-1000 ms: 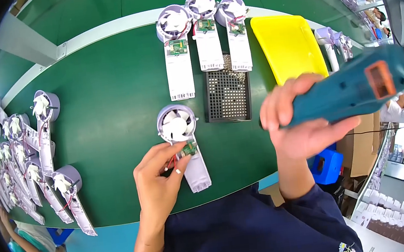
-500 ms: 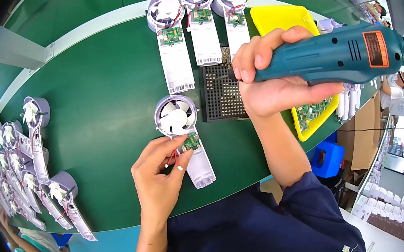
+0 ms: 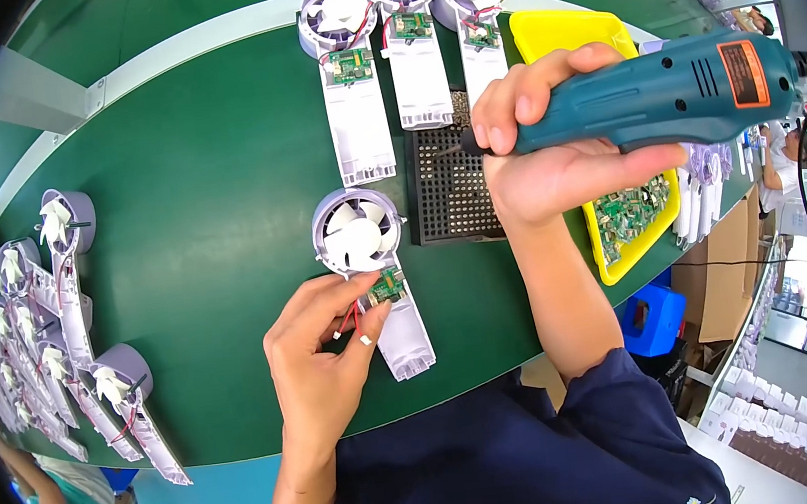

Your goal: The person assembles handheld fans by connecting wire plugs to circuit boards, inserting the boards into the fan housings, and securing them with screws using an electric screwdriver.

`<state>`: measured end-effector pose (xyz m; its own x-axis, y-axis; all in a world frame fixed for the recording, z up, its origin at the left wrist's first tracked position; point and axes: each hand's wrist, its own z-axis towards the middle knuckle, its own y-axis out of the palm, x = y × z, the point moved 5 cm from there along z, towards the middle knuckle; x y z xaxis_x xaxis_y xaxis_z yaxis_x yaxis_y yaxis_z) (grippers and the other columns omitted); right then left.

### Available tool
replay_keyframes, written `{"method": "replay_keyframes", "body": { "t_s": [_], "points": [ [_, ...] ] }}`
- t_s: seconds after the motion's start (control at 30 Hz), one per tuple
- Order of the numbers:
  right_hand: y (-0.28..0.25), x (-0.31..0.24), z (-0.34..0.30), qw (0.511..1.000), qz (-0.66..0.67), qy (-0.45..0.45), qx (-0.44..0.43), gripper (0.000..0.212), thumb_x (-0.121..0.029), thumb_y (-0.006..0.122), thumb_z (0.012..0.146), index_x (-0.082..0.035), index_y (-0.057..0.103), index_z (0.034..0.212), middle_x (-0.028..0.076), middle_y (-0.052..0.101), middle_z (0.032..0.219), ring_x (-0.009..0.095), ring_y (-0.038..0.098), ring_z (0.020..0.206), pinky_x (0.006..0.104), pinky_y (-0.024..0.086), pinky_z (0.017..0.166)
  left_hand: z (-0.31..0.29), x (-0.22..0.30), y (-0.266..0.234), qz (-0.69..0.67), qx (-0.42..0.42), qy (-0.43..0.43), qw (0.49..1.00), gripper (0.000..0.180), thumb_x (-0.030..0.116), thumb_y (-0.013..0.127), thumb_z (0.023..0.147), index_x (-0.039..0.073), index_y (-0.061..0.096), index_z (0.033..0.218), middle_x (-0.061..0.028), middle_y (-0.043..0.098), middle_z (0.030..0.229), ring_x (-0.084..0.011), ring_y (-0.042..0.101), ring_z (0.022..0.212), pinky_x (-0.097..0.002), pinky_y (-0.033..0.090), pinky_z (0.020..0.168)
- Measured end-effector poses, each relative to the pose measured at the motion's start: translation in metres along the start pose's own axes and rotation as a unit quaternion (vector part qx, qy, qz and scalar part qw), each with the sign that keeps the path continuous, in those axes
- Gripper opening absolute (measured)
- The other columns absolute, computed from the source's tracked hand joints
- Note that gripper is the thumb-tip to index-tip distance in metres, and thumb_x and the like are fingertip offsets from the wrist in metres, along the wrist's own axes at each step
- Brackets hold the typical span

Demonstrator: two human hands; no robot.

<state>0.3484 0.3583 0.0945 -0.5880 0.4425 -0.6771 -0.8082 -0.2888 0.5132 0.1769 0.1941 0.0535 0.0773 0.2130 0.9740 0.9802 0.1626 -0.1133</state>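
A: At the near middle of the green belt [image 3: 200, 237], the left hand [image 3: 320, 348] has its thumb and fingertips pinched on the small green circuit board [image 3: 387, 284] and its red wires, on the neck of a white handheld fan half-shell [image 3: 376, 275]. That shell lies flat, round fan head far, handle pointing near.

B: And the other hand?

A: The right hand [image 3: 552, 148] is wrapped tight round a teal electric screwdriver [image 3: 667, 99], fingers closed over its front. The bit points left, its tip over the black screw tray [image 3: 450, 181], just right of the fan head and well above the board.

B: So how far along is it?

A: My judgement: the board sits in place but I see no screw going in yet, so fastening this unit looks still to do. Whether a screw is on the bit, I cannot tell.

B: Counts?

A: One unit in hand. Three more shells [image 3: 412, 34] lie side by side at the far edge, each with a fan and a green board showing. One black tray. One yellow bin [image 3: 548, 33] at the right, holding loose green boards, too heaped to count. At the far left, a crowded row of fan shells [image 3: 60, 324]; I make out perhaps eight, but the rim blurs them.

B: Anyone else?

A: A co-worker's arm [image 3: 45, 487] at the near left edge.
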Motion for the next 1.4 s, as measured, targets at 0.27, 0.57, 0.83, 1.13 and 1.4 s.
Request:
{"method": "replay_keyframes", "body": {
  "t_s": [0.27, 0.57, 0.83, 1.13, 1.4],
  "points": [
    [-0.014, 0.001, 0.006, 0.994, 0.031, 0.030, 0.096, 0.098, -0.095, 0.017, 0.078, -0.013, 0.055, 0.114, 0.007, 0.052, 0.065, 0.018, 0.045, 0.042, 0.0314, 0.042, 0.040, 0.001, 0.001, -0.001, -0.001, 0.001, 0.007, 1.000, 0.029, -0.004, 0.077, 0.081, 0.000, 0.073, 0.109, -0.0100, 0.068, 0.100, -0.0127, 0.068, 0.080, -0.0234, 0.056, 0.069],
    [-0.023, 0.002, 0.007, 0.984, 0.015, 0.064, 0.165, 0.090, -0.092, 0.020, 0.083, -0.014, 0.055, 0.110, 0.005, 0.052, 0.063, 0.017, 0.046, 0.041, 0.0312, 0.039, 0.038, 0.001, 0.001, 0.000, -0.004, -0.003, 0.006, 1.000, 0.029, -0.004, 0.077, 0.081, 0.000, 0.073, 0.109, -0.0105, 0.068, 0.099, -0.0133, 0.068, 0.082, -0.0238, 0.057, 0.070],
    [0.015, -0.046, -0.015, 0.992, 0.120, 0.025, 0.004, 0.087, -0.087, 0.030, 0.087, -0.013, 0.055, 0.125, 0.006, 0.054, 0.077, 0.017, 0.050, 0.048, 0.0338, 0.041, 0.042, -0.005, 0.027, -0.002, 0.203, 0.062, 0.114, 0.971, 0.033, -0.005, 0.079, 0.074, 0.003, 0.074, 0.105, -0.0112, 0.054, 0.107, -0.0203, 0.061, 0.085, -0.0301, 0.053, 0.063],
    [0.055, -0.047, -0.059, 0.988, 0.107, 0.057, -0.092, 0.066, -0.069, 0.051, 0.093, -0.011, 0.050, 0.124, 0.005, 0.054, 0.077, 0.018, 0.052, 0.048, 0.0329, 0.044, 0.045, -0.006, 0.014, 0.004, 0.174, 0.035, 0.127, 0.976, 0.036, -0.006, 0.079, 0.074, 0.003, 0.074, 0.108, -0.0080, 0.056, 0.108, -0.0165, 0.063, 0.088, -0.0251, 0.053, 0.061],
    [0.054, -0.050, -0.062, 0.988, 0.134, 0.049, -0.051, 0.075, -0.080, 0.043, 0.089, -0.011, 0.047, 0.117, 0.011, 0.055, 0.075, 0.024, 0.052, 0.052, 0.0366, 0.044, 0.046, -0.006, 0.018, 0.001, 0.168, 0.032, 0.148, 0.974, 0.038, -0.004, 0.080, 0.070, 0.005, 0.074, 0.107, -0.0103, 0.055, 0.117, -0.0169, 0.062, 0.091, -0.0240, 0.051, 0.060]
  ]
}}
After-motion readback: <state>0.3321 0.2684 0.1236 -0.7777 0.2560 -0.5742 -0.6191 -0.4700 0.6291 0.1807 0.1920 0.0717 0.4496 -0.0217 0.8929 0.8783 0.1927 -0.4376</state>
